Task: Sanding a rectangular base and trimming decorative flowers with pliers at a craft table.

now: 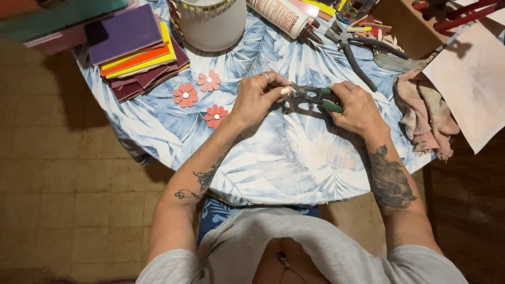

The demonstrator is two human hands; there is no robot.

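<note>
My right hand point(359, 108) grips the green handles of a pair of nippers point(310, 98) above a round table with a blue leaf-print cloth point(284, 163). My left hand point(258, 95) pinches a small pale piece point(285, 91) at the nippers' jaws. Both hands meet near the middle of the table. Three pink flower shapes point(204, 96) lie just left of my left hand.
A stack of coloured tiles point(138, 52) sits at the back left, a white jar point(212, 23) and a glue tube point(281, 16) at the back. Black pliers point(352, 47), a pink rag point(423, 115) and a pale sheet point(471, 79) lie to the right.
</note>
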